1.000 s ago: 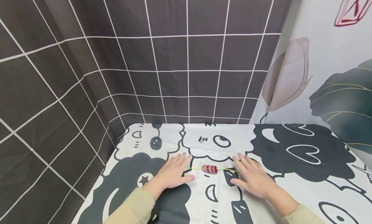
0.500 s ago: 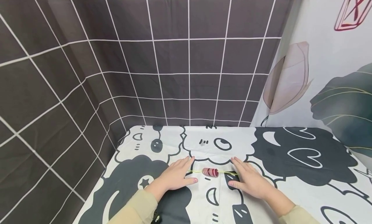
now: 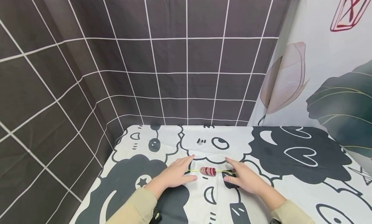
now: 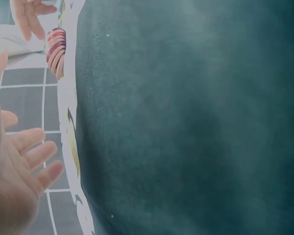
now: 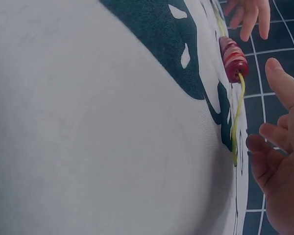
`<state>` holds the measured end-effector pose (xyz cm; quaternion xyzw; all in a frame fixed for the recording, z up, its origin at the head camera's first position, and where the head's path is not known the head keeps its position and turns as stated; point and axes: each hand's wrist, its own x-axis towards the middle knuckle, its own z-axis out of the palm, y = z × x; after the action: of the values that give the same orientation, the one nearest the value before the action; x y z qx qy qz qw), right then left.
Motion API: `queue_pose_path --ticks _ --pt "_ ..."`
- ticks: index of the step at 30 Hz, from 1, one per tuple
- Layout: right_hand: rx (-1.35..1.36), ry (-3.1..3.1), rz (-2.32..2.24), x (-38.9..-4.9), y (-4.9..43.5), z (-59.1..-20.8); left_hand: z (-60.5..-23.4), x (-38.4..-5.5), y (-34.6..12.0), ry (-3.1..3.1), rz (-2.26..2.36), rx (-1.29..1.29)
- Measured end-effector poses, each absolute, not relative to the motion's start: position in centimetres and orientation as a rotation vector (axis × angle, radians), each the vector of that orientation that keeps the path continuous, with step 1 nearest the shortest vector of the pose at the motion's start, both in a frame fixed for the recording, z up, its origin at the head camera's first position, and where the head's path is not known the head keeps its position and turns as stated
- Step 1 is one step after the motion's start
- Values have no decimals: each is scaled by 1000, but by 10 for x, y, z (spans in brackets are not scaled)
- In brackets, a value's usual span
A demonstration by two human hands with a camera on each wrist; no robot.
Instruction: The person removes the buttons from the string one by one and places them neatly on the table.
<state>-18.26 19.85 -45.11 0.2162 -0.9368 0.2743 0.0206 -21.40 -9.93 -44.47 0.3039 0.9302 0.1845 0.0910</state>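
A short stack of red and pink buttons (image 3: 208,171), threaded on a yellow-green cord (image 3: 222,171), lies on its side on the patterned cloth between both hands. In the right wrist view, holes show in the red end button (image 5: 236,71), with the cord (image 5: 239,107) trailing out of it. My left hand (image 3: 175,173) is just left of the stack, fingers extended and thumb apart, over or beside the cord's left end. To the right is my right hand (image 3: 246,177), fingers slightly bent near the cord's right end. Neither hand touches the buttons.
A white cloth (image 3: 218,195) with black cartoon sheep shapes covers the table. Behind and to the left hangs a dark curtain (image 3: 171,56) with a white grid. A white curtain with leaf prints (image 3: 343,104) hangs at the right.
My right hand has moved left, closer to the buttons, and its fingers bend a little more. My left hand has shifted slightly inward, its fingers closer together. The buttons lie where they were.
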Motion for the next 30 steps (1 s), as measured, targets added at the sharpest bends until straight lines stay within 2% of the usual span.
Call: queue_pose_path --ticks 30 --pt "656 -2916 1081 -192 180 -455 -447 -221 -73 2704 760 832"
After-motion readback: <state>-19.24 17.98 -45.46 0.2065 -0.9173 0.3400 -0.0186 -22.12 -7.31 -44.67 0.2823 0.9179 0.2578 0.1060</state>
